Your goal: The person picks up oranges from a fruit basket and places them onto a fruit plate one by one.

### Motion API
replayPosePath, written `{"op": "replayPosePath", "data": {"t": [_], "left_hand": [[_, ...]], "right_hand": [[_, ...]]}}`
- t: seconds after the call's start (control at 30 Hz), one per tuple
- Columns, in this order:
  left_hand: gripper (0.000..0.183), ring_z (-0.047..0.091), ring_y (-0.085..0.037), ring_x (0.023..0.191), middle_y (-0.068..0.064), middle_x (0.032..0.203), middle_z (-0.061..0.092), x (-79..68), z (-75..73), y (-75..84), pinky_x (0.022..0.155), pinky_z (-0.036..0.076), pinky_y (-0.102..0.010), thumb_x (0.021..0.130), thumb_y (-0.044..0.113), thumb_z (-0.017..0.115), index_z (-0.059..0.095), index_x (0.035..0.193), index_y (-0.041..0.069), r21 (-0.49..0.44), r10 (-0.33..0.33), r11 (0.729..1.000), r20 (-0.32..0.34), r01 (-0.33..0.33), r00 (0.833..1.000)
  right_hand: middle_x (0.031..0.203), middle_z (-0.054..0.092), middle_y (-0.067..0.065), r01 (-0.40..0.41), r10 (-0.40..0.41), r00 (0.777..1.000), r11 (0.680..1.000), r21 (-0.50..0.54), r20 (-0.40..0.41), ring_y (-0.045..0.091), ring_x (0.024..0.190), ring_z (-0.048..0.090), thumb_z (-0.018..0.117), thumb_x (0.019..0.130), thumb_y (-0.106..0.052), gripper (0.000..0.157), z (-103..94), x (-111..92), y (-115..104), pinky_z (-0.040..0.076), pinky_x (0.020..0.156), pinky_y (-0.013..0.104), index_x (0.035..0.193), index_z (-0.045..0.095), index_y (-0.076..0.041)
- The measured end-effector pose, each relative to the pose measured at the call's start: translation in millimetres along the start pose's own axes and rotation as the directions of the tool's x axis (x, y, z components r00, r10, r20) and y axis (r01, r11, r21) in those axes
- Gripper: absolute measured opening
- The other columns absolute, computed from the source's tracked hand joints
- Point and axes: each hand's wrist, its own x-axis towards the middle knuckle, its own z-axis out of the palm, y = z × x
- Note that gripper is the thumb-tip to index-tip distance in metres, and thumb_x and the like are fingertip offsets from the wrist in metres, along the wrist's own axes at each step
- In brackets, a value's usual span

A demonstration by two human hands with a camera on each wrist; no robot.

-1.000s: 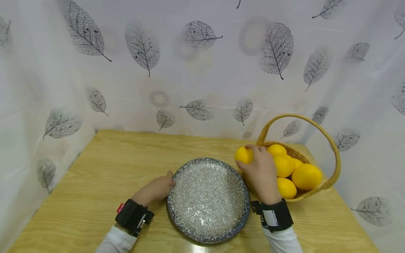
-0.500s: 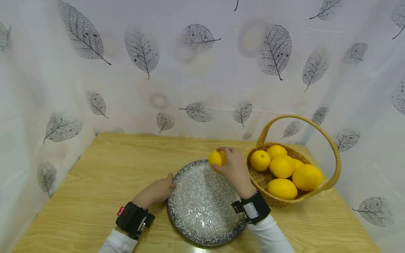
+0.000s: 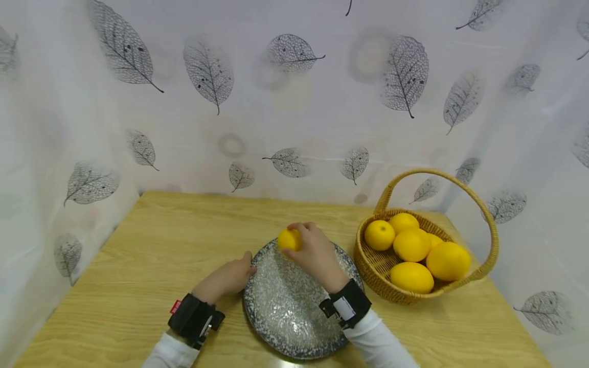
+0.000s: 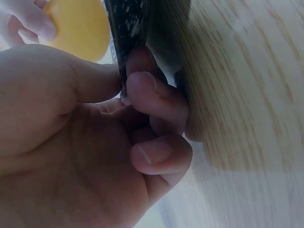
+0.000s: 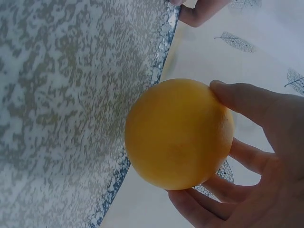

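A round speckled grey plate (image 3: 294,306) with a dark rim lies on the table. My left hand (image 3: 228,278) pinches its left rim; in the left wrist view, the thumb is at the rim's upper side and curled fingers (image 4: 159,102) reach underneath. Over the plate's far part, my right hand (image 3: 317,253) holds a yellow lemon (image 3: 289,240) between thumb and fingers. The right wrist view shows this lemon (image 5: 178,135) large and smooth, overlapping the plate's edge, with the thumb on one side and fingertips on the other.
To the right of the plate stands a wicker basket (image 3: 379,278) with a tall arched handle, holding several lemons (image 3: 411,277). The wooden table (image 3: 184,225) ends at a leaf-patterned curtain (image 3: 294,117) behind and at the sides.
My right hand has carried the lemon left from the basket's near-left edge to above the plate's far part. The left hand has stayed on the rim.
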Motion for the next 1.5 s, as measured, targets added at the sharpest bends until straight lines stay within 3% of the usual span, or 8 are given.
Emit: {"op": "replayPosePath", "data": {"t": [0.47, 1.2, 1.5], "left_hand": [[0.053, 0.056, -0.051, 0.128, -0.043, 0.137, 0.053, -4.0, 2.9, 0.7, 0.11, 0.043, -0.059, 0.106, 0.01, 0.046, 0.031, 0.146, -0.022, -0.002, 0.011, 1.0, -0.01, -0.011, 1.0], [0.052, 0.054, -0.051, 0.13, -0.043, 0.138, 0.051, -1.0, 0.5, -3.1, 0.11, 0.042, -0.059, 0.107, 0.01, 0.045, 0.03, 0.146, -0.021, -0.012, 0.022, 1.0, -0.002, -0.022, 1.0], [0.053, 0.053, -0.05, 0.132, -0.043, 0.14, 0.05, -1.1, -1.8, -1.4, 0.11, 0.042, -0.059, 0.107, 0.011, 0.044, 0.029, 0.147, -0.021, -0.015, 0.007, 1.0, 0.008, -0.007, 1.0]], "right_hand": [[0.133, 0.062, 0.021, 0.021, -0.022, 0.999, 1.0, 0.012, 0.031, 0.036, 0.112, 0.065, 0.083, 0.085, -0.029, 0.055, 18.8, -5.3, -6.7, 0.058, 0.088, 0.05, 0.134, 0.063, -0.011], [0.143, 0.057, 0.018, 0.006, -0.006, 0.995, 1.0, 0.0, 0.095, 0.037, 0.117, 0.065, 0.081, 0.086, -0.037, 0.07, 17.5, -4.1, -9.4, 0.056, 0.093, 0.051, 0.145, 0.054, -0.013], [0.141, 0.058, 0.02, 0.019, -0.019, 0.994, 1.0, -0.003, 0.111, 0.037, 0.118, 0.064, 0.081, 0.087, -0.038, 0.069, 18.5, -4.9, -9.0, 0.056, 0.095, 0.051, 0.145, 0.055, -0.013]]}}
